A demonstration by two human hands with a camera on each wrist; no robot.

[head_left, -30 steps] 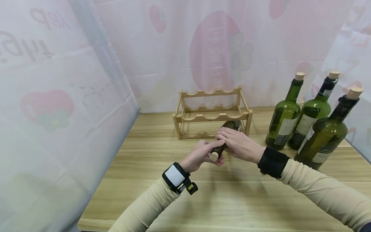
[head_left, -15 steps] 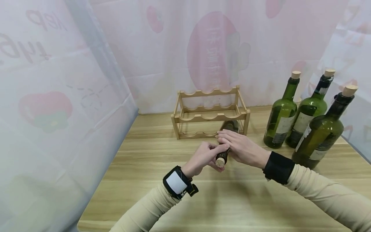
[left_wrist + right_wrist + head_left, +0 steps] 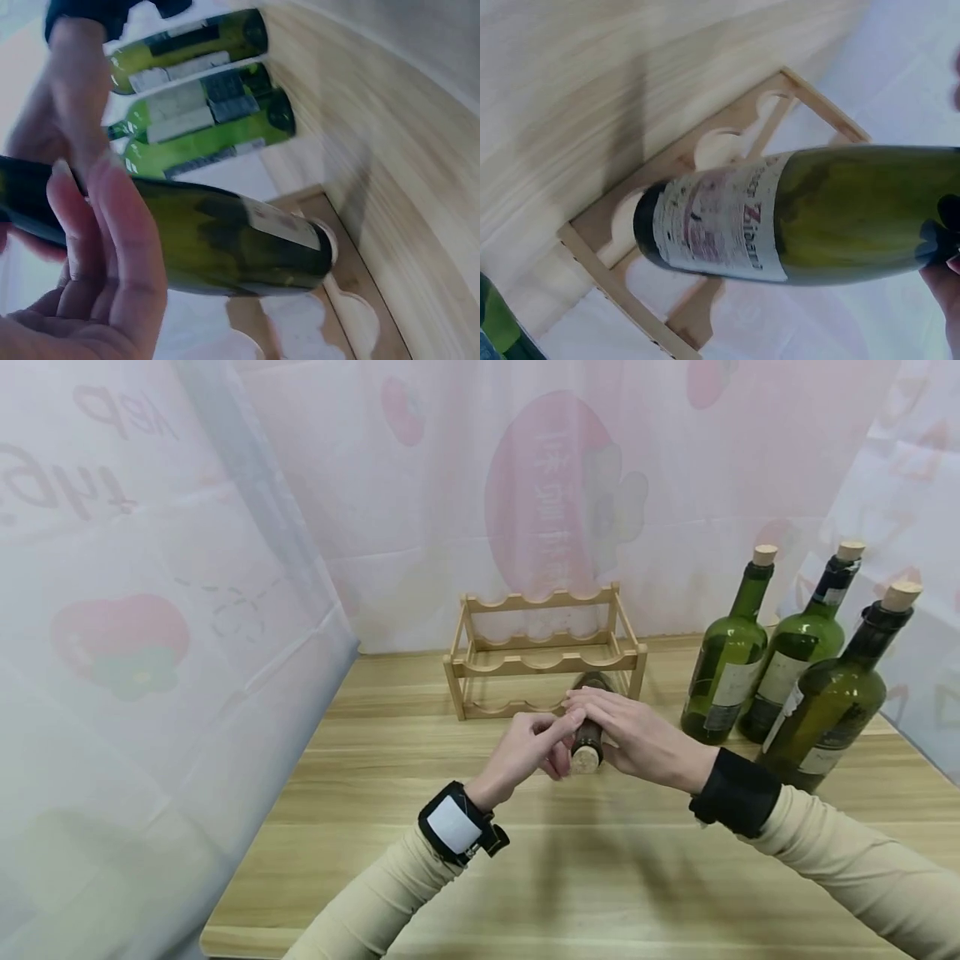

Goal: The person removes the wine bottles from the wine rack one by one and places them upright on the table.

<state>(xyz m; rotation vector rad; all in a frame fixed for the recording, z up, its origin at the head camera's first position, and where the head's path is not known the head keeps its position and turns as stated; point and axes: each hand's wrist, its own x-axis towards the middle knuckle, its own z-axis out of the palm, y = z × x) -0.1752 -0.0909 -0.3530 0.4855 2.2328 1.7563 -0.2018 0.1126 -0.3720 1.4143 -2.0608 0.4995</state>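
A dark green wine bottle [image 3: 840, 217] with a worn white label lies nearly level, its corked neck [image 3: 588, 739] pointing back at me. Its base is at the front of the wooden wine rack [image 3: 551, 667], by the lower right slot. My left hand [image 3: 527, 750] grips the neck, thumb above and fingers curled against its side in the left wrist view. My right hand [image 3: 641, 739] holds the bottle from the right, around the neck and shoulder, hiding much of its middle in the head view.
Three corked green bottles stand upright at the right of the table: one at the back left [image 3: 729, 668], one behind [image 3: 798, 664], one nearest me [image 3: 828, 710]. Printed curtains [image 3: 420, 510] hang close behind the rack and along both sides.
The bottle's corked end has swung to the right, and the bottle now points more straight at me. Both hands have shifted right with it, still holding on.
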